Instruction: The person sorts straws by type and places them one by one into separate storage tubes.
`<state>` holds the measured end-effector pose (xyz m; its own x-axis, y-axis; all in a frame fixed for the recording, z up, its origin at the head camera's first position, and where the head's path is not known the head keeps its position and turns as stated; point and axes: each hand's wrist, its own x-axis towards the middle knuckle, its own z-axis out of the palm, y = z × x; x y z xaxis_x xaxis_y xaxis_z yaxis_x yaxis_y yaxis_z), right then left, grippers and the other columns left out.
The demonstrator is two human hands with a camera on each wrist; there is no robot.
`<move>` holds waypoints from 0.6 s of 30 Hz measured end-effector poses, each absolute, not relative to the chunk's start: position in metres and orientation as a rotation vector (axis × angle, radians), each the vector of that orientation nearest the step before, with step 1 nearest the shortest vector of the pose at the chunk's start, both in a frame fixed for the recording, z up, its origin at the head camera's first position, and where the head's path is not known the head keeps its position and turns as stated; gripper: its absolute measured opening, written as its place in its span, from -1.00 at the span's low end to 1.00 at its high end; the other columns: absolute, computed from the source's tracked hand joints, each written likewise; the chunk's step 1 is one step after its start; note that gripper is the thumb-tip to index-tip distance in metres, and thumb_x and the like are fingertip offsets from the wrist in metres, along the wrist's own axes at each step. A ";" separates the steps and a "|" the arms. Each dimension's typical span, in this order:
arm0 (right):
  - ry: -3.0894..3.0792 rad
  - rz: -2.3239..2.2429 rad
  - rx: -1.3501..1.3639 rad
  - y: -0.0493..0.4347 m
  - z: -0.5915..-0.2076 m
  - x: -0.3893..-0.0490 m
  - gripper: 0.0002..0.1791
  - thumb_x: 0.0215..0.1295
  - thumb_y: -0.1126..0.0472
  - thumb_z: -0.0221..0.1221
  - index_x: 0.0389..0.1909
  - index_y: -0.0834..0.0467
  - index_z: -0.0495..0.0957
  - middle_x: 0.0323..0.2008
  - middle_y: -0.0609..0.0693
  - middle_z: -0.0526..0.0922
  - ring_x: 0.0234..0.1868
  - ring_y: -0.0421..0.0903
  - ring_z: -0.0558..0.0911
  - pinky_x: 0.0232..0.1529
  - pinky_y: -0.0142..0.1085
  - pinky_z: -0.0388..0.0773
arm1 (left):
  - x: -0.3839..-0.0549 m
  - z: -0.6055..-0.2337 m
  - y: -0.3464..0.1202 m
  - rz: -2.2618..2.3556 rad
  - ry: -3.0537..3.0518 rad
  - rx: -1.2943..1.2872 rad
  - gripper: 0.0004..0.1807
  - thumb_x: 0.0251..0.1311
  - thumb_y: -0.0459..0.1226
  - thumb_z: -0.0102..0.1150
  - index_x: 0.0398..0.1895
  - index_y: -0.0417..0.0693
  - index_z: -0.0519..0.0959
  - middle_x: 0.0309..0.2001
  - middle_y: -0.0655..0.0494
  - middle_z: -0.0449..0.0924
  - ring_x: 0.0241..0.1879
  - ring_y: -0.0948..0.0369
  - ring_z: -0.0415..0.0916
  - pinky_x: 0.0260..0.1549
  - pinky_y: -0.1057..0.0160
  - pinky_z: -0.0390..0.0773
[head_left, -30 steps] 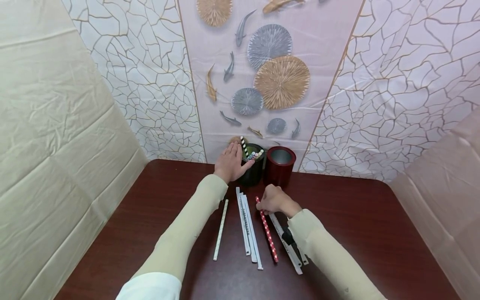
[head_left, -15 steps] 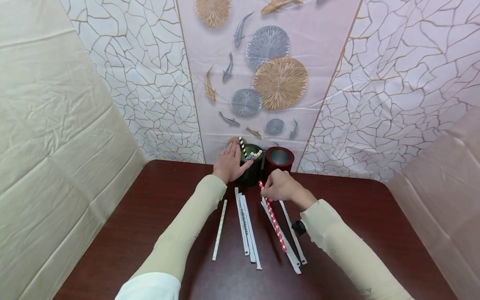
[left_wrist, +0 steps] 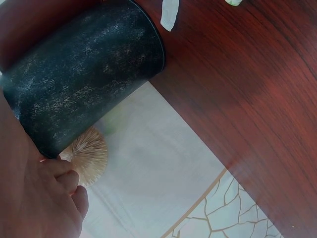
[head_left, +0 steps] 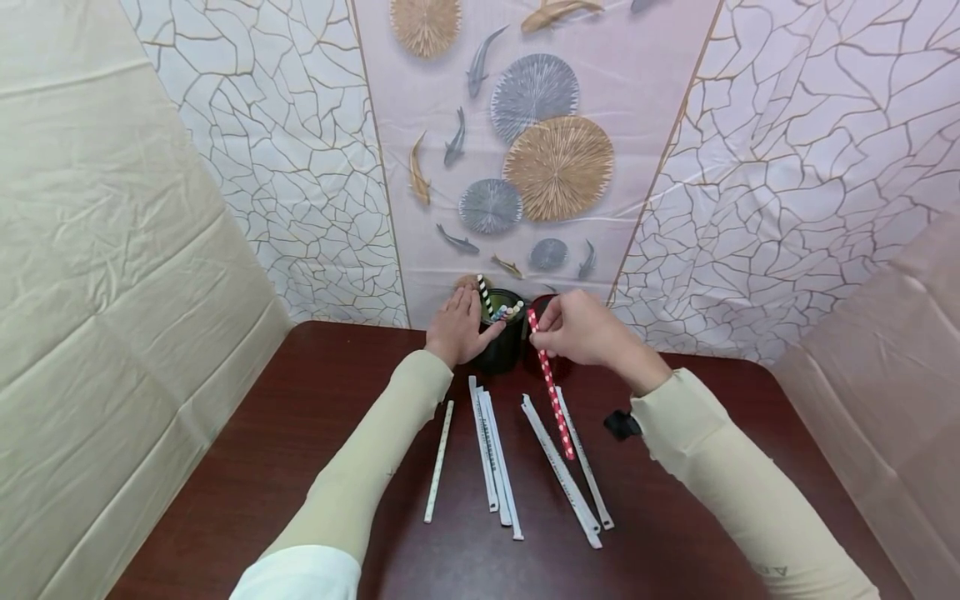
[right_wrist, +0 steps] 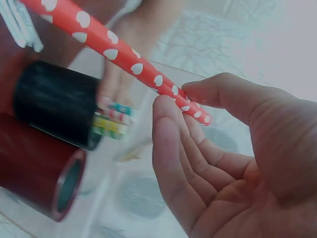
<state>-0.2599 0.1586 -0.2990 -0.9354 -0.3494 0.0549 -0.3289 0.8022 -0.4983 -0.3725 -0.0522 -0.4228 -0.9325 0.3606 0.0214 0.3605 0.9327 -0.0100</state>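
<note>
My right hand (head_left: 585,329) pinches a red paper straw with white hearts (head_left: 555,396) near its top end, between thumb and fingers. The straw slants down toward me, raised off the table, in front of the dark red cup (right_wrist: 39,166). My left hand (head_left: 456,323) rests against the left side and rim of a black cup (head_left: 498,354), its fingers straight and thumb across the front. Several paper straws (head_left: 487,300) stand in the black cup, one striped black and white. In the left wrist view, the fingers lie by the rim of this cup.
A pale patterned straw (head_left: 439,462) lies on the dark red-brown table (head_left: 315,467). Right of it lie several white-wrapped straws (head_left: 495,458). More wrapped straws (head_left: 562,475) lie farther right. A patterned cloth (head_left: 300,167) hangs close behind the cups.
My right hand has lifted the red heart straw off the table and moved it up and away from me toward the red cup. My left hand has stayed at the black cup.
</note>
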 end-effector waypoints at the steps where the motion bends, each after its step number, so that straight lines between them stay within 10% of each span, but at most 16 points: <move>1: 2.957 -0.823 -0.563 0.159 -0.294 -0.260 -0.83 0.33 0.19 0.36 -0.39 0.21 0.71 -0.50 0.05 0.81 -0.53 -0.23 0.68 -0.44 -0.36 0.54 | -0.372 -0.423 -0.052 0.009 -3.062 -0.572 0.02 0.56 0.39 -0.61 0.73 -0.21 -0.15 0.75 -0.12 -0.22 0.75 0.03 -0.25 0.71 0.09 -0.06; 18: 3.289 -1.138 -0.698 0.158 -0.239 -0.258 -0.84 0.31 0.21 0.38 -0.29 0.26 0.73 -0.32 0.17 0.83 -0.31 0.02 0.82 -0.37 -0.60 0.58 | -0.372 -0.422 -0.053 0.004 -3.061 -0.580 0.02 0.56 0.39 -0.59 0.73 -0.21 -0.14 0.75 -0.12 -0.22 0.75 0.02 -0.23 0.71 0.09 -0.05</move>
<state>-0.2578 0.1577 -0.2387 -0.8436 -0.2224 0.4887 -0.4768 0.7288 -0.4914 -0.3715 -0.0527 -0.4223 -0.9303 0.3660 0.0249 0.3660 0.9306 -0.0070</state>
